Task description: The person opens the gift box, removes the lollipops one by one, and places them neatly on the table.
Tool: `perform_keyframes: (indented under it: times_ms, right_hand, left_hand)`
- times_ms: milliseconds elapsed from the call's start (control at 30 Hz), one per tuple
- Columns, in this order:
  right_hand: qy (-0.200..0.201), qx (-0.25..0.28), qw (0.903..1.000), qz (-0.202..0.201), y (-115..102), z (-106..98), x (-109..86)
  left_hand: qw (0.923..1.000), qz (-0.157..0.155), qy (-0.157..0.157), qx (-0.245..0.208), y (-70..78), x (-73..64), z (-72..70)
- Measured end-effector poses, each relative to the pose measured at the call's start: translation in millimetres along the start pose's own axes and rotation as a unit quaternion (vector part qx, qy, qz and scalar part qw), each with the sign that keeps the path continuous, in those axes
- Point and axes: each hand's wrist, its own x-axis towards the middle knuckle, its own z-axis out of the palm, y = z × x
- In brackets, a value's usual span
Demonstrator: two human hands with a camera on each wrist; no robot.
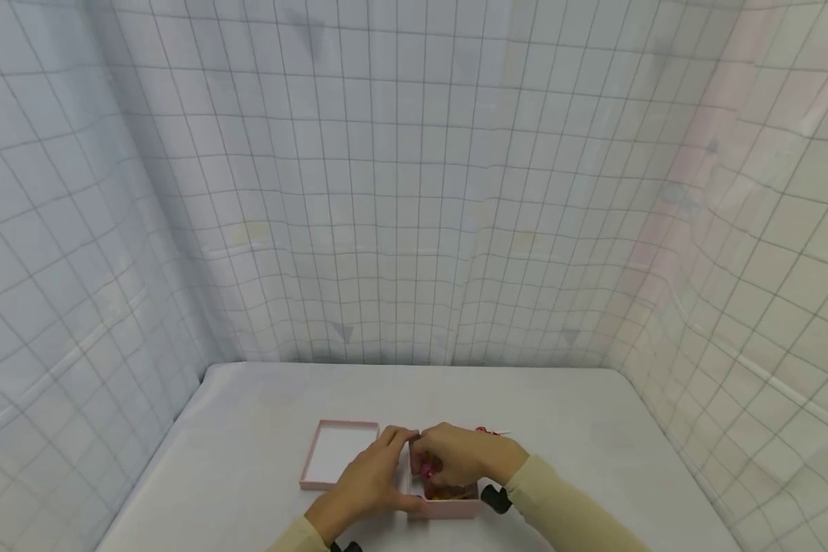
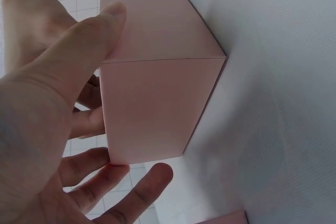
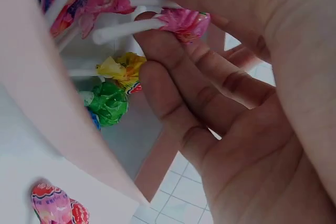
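Note:
My left hand [image 1: 376, 475] grips the open pink box [image 1: 448, 509] along its left side. In the left wrist view the thumb presses one face of the box [image 2: 160, 106] while the fingers spread over the opposite edge. Inside the box is my right hand [image 1: 448, 456]. Its curled fingers hold a pink-wrapped lollipop [image 3: 186, 23] with a white stick, seen in the right wrist view. Around it lie other lollipops, among them a green one [image 3: 109, 103], a yellow one [image 3: 125, 71] and several pink ones. The hand hides part of the contents.
A pink-rimmed box lid [image 1: 310, 452] lies inner side up, left of the box. Behind the right hand, red-wrapped lollipops [image 1: 484, 430] lie on the white table [image 1: 262, 414]. Gridded white curtains [image 1: 414, 230] enclose the table's back and sides.

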Motion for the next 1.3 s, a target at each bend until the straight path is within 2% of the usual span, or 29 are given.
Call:
perform_keyframes:
  times_ms: [433,900,1200,1300]
  right_hand:
    - [0.031,-0.005,0.9993,-0.022,0.6,-6.5,-13.0]
    - [0.054,0.001,0.9985,-0.006,-5.6,-13.0,-25.2]
    - [0.089,0.003,0.9946,-0.052,1.0,-14.5,-32.6]
    - [0.098,0.009,0.9937,-0.054,5.7,-14.1,-35.3]
  left_hand:
    - [1.0000,-0.006,0.002,0.003,0.4,0.8,0.3]
    - [1.0000,-0.002,0.001,0.007,-2.9,1.8,3.3]
    - [0.9999,-0.002,0.006,0.012,-2.7,1.7,4.6]
    - [0.9998,-0.002,0.011,0.019,-2.5,2.0,4.9]
